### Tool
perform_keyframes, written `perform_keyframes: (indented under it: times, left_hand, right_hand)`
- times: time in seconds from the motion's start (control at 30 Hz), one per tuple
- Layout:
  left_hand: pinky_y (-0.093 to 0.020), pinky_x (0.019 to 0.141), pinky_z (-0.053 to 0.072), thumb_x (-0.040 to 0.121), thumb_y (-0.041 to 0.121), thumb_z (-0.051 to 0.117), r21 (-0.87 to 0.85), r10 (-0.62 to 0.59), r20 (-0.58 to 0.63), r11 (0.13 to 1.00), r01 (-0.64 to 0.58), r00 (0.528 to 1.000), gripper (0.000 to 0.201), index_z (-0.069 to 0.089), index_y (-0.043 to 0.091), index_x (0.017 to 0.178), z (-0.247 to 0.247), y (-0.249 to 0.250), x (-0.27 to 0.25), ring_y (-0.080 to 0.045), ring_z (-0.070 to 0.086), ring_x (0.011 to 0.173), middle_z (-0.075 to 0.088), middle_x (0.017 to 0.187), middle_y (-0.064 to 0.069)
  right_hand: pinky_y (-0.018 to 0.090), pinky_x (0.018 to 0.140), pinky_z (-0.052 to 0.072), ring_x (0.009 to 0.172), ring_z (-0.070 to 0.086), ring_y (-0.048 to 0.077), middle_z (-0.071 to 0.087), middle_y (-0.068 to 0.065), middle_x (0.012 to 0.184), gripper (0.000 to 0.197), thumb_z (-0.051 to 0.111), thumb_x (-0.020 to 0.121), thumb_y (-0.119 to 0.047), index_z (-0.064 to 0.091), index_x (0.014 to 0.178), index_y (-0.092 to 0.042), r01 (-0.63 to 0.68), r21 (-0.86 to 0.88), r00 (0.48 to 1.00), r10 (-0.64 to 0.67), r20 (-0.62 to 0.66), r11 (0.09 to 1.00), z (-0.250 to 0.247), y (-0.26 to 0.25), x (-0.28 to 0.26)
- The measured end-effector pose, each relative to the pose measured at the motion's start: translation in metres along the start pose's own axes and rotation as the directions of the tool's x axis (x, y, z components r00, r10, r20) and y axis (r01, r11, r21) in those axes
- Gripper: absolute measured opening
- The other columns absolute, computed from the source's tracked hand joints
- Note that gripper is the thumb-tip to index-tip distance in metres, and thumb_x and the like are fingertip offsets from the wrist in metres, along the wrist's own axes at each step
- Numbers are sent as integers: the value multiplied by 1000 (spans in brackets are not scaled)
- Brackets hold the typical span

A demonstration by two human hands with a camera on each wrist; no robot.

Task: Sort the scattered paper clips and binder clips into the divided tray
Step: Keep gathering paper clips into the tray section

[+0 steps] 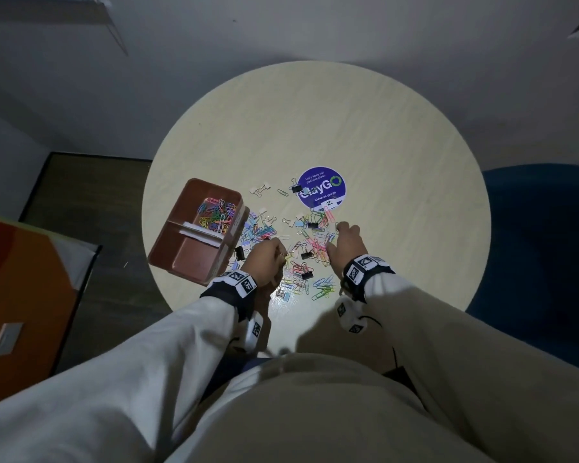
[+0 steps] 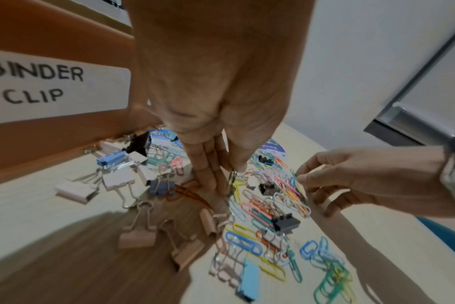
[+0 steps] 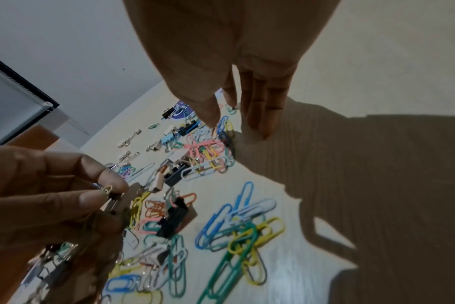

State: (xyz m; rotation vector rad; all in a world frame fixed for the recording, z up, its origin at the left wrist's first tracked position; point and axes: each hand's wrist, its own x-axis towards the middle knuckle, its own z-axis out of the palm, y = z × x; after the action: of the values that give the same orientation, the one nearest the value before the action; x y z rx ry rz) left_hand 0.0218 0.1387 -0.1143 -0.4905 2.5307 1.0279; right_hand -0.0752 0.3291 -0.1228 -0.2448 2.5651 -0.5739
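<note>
A brown divided tray point(image 1: 194, 262) sits at the table's left; its far compartment holds coloured paper clips point(image 1: 218, 212), and its wall point(image 2: 52, 135) bears a "BINDER CLIP" label point(image 2: 39, 86). Mixed paper clips and binder clips point(image 1: 308, 242) lie scattered between my hands. My left hand point(image 1: 282, 257) hovers beside the tray, thumb and fingertips pinching a small bunch of paper clips point(image 3: 108, 190), also seen in the left wrist view point(image 2: 231, 180). My right hand point(image 1: 334, 236) reaches into the pile's right side with fingers extended and nothing held; its fingertips point(image 3: 262, 131) hover over pink paper clips point(image 3: 203, 147).
A round purple "ClayGO" sticker point(image 1: 321, 187) lies beyond the pile, with a black binder clip point(image 1: 296, 188) at its edge. The round table point(image 1: 398, 145) ends near my body. A blue chair point(image 1: 542, 245) stands right, an orange cabinet point(image 1: 20, 295) left.
</note>
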Motion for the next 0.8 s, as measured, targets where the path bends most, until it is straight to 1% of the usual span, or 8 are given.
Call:
perform_keyframes:
  times: [0.07,0.17,0.23,0.37,0.5,0.63,0.73,0.8]
  left_hand:
    - [-29,73,47,99,4,48,-35,3,-10,999,-3,1000,14,61,4,102,-4,-1,1,-22,61,89,64,103,-8]
    - [-28,75,45,99,3,43,-40,14,22,999,-13,1000,16,59,5,102,-5,-5,0,-23,59,94,63,105,-9]
    - [-28,69,46,98,1,36,-72,9,69,997,-4,998,21,55,8,101,-5,-4,-1,-24,60,89,64,103,-10]
    - [-45,66,57,97,2,31,-89,2,133,996,10,991,24,55,6,99,2,-1,-4,-37,67,78,65,95,-17]
    - [-41,76,50,98,17,48,128,127,135,981,-144,983,12,51,11,108,15,3,-9,-31,58,87,53,106,-9]
    - [-43,61,53,93,10,52,302,190,195,922,-243,962,32,43,19,123,26,-1,-12,-31,56,71,45,108,-9]
    - [-40,56,53,91,11,53,355,214,194,895,-272,957,32,41,22,119,30,1,-12,-29,53,66,42,103,-7]
    - [-38,55,50,93,16,57,386,228,204,875,-293,952,27,43,19,116,33,3,-11,-29,52,66,41,102,-7]
  right_hand:
    - [41,87,49,112,54,36,38,15,129,59,66,90,-28,36,140,-16,89,-60,994,-85,62,994,1,-4,3]
    - [41,87,51,113,51,32,37,12,128,69,76,80,-31,37,137,-21,188,-134,974,-167,151,973,2,-4,4]
    - [39,84,51,107,54,32,38,12,125,62,78,79,-25,41,128,-15,213,-175,969,-185,162,961,1,-4,5]
    - [34,80,45,98,59,37,43,16,124,35,66,90,-13,47,118,-4,240,-190,961,-206,182,952,3,-5,3]
    - [35,78,43,88,56,32,48,16,117,22,62,93,-15,50,108,-4,184,-125,974,-163,158,975,10,0,0]
    - [34,71,39,80,49,27,55,15,99,20,64,91,-20,46,90,-11,138,-23,982,-134,132,990,11,5,-1]
    - [38,65,47,73,59,32,63,16,86,22,63,91,-21,45,91,-8,89,100,987,-101,123,991,9,10,-4]
    - [37,58,49,63,60,29,64,16,81,21,61,92,-20,43,92,-10,54,182,988,-80,135,982,9,13,-6]
